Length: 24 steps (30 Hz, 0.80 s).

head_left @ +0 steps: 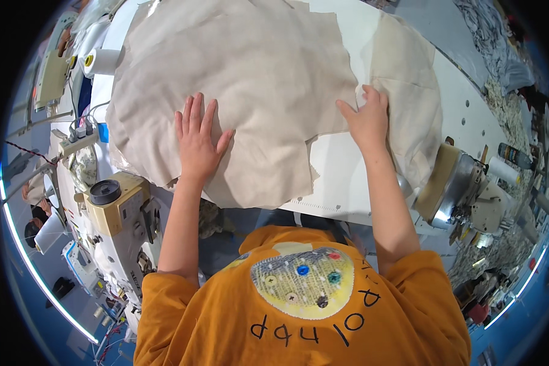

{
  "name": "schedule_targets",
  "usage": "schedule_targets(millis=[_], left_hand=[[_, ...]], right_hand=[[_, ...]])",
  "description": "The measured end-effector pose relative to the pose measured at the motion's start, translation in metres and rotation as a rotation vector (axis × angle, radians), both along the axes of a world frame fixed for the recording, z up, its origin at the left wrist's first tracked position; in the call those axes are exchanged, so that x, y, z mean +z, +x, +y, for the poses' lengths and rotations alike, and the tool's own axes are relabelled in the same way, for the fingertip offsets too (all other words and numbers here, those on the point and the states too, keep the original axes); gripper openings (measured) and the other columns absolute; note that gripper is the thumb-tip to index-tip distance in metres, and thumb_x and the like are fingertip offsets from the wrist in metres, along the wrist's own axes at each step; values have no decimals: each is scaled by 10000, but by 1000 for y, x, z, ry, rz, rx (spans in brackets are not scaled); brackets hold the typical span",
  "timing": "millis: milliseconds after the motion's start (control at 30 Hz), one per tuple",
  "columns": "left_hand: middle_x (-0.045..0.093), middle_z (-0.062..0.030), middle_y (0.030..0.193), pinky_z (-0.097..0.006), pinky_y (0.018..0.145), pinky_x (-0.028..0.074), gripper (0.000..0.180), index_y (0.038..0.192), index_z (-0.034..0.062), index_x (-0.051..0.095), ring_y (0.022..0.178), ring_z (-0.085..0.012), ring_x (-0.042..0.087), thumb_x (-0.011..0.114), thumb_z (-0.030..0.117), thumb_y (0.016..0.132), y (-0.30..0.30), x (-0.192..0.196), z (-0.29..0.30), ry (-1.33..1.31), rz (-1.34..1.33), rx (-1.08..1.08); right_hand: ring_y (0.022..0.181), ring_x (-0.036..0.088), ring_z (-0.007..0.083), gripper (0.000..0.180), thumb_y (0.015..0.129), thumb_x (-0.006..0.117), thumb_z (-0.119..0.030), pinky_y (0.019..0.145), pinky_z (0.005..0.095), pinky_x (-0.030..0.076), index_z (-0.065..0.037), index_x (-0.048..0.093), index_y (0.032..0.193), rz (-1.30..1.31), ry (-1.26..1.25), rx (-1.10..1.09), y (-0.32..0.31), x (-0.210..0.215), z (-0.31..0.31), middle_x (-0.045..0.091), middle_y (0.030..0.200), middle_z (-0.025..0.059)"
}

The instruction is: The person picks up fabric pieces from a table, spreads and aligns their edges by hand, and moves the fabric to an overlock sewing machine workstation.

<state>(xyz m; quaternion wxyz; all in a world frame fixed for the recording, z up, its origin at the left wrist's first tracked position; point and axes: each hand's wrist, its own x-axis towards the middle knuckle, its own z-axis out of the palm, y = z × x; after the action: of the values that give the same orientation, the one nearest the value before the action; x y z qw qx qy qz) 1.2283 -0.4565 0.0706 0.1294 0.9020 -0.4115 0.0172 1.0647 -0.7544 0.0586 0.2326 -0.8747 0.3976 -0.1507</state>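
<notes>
A large piece of beige fabric (250, 79) lies spread over the white table (341, 174), its right edge uneven and slightly rumpled. My left hand (199, 140) rests flat on its left part, fingers spread. Over the strip of bare table at the fabric's right edge is my right hand (369, 119), thumb apart from the curled fingers, with nothing visible in it. Just right of that hand lies a second, folded beige fabric piece (409, 79), which its fingertips come close to; whether they touch it I cannot tell.
To the left stand a sewing machine (113, 210) and a white thread cone (104, 62) near the fabric's edge. Another machine (457, 183) sits at the right table edge, beside a spray can (513, 156). Patterned cloth (506, 116) is heaped at the far right.
</notes>
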Motion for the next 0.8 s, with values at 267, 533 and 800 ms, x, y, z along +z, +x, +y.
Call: schedule_targets(millis=[267, 533, 800], left_hand=[[279, -162, 1554, -539, 1163, 167, 684, 1439, 113, 416, 1453, -334, 231, 684, 326, 847, -14, 9, 49, 6, -73, 212], [395, -188, 1453, -446, 1085, 346, 589, 1381, 19, 428, 1309, -347, 429, 670, 230, 886, -34, 6, 127, -262, -82, 730], [626, -45, 1003, -257, 791, 485, 485, 1241, -12, 557, 868, -108, 593, 736, 242, 868, -22, 6, 133, -812, 440, 1138]], right_hand=[[689, 555, 221, 435, 721, 841, -335, 668, 336, 473, 24, 611, 805, 98, 244, 105, -5, -1, -11, 581, 750, 92], [823, 542, 130, 417, 825, 786, -263, 738, 270, 444, 4, 554, 1044, -76, 658, -55, -5, -7, -13, 599, 923, 32], [967, 573, 133, 487, 897, 712, -240, 856, 241, 444, 43, 523, 1245, -162, 1009, -203, -10, -8, -20, 627, 1043, 68]])
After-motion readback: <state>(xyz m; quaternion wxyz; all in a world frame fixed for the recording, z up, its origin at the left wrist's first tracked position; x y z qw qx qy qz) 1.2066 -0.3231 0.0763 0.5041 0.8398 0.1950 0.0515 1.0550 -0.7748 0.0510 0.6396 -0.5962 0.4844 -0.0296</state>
